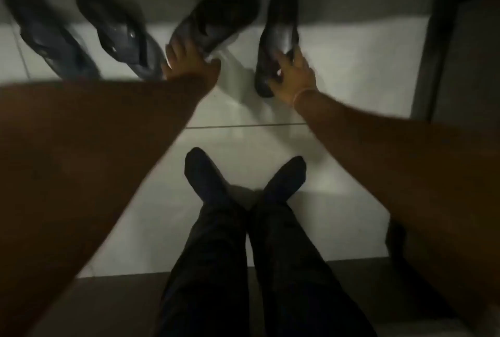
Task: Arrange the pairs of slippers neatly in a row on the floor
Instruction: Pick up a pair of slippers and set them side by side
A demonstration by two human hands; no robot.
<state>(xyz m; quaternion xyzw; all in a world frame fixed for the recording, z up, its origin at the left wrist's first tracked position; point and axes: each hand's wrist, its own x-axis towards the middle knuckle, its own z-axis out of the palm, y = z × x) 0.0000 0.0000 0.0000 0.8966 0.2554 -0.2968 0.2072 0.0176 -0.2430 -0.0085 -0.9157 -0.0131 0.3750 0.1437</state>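
Dark slippers lie in a row on the white tiled floor at the top of the head view. At far left is a dark blue slipper (46, 36), with its partner (121, 36) beside it. My left hand (186, 62) grips the heel end of a black slipper (216, 22) that is tilted to the right. My right hand (293, 77) holds the heel end of the other black slipper (278, 36), which points straight away from me. The picture is dim and blurred.
My legs in dark trousers and dark socks (205, 174) stretch out over the floor below the slippers. A dark door frame or furniture edge (438, 47) rises at the right. A shadowed wall base runs along the top.
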